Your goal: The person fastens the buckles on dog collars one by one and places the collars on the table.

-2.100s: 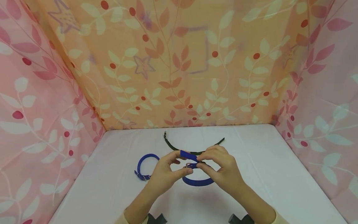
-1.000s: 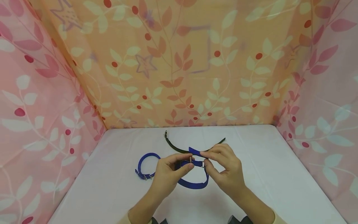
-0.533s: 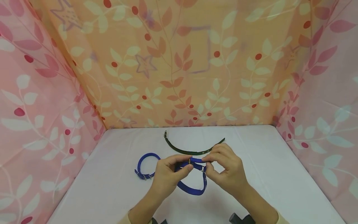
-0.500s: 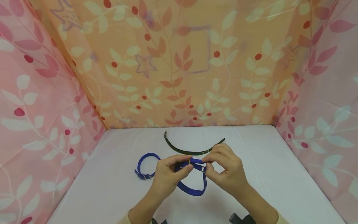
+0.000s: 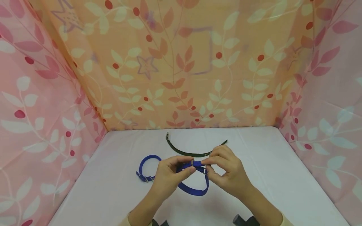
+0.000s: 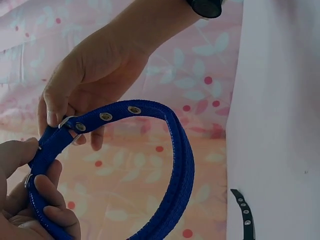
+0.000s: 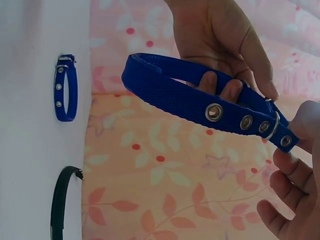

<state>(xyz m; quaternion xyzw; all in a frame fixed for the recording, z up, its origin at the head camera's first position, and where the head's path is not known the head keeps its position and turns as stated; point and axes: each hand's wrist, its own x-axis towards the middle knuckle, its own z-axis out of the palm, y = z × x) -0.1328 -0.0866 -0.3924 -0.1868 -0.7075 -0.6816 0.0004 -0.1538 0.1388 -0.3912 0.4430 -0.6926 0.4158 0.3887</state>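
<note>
Held blue collar point(image 5: 193, 191): raised over the white table point(image 5: 113, 188), bent into a ring between both hands; landmark for all places below, as seen from the head view.
Metal loop point(image 7: 276, 126): encircles the collar's strap near its tip; one eyelet lies beyond it.
Left hand point(image 5: 168, 174): at the collar's left; thumb and fingers grip the band beside the metal fitting and hide part of it.
Right hand point(image 5: 229, 166): at the collar's right; thumb and fingers pinch the strap end.
Second blue collar point(image 5: 145, 179): on the table, left of the held collar, fastened into a ring, its right edge just beside the left hand.
Dark green strap point(image 5: 192, 154): on the table, behind the held collar, lying in an unfastened curve; the right hand covers part near its right end.
Printed cloth point(image 5: 175, 78): beyond the held collar and along both sides.
Count: blue collars, two; green strap, one; hands, two; eyelets showing on the held collar in the right wrist view, four.
</note>
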